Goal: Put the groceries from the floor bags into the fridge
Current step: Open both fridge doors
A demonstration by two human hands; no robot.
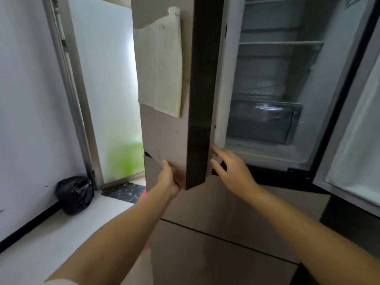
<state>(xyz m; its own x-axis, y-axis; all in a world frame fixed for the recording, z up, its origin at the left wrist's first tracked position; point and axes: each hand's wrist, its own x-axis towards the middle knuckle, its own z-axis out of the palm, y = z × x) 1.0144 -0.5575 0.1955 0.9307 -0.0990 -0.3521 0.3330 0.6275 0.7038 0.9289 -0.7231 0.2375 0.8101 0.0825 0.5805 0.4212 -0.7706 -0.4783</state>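
The fridge fills the middle and right of the head view, with brown-grey door fronts. Its left upper door is part-way open, its dark edge facing me. My left hand grips the bottom corner of that door. My right hand is open, fingers spread, just right of the door's dark edge at the sill of the compartment. Inside are bare white shelves and a clear drawer. The right upper door stands wide open. A tied black plastic bag sits on the floor by the wall.
A white foam sheet is stuck to the left door's front. A frosted glass door in a metal frame stands behind, left of the fridge. A white wall runs along the left, and pale floor lies below it.
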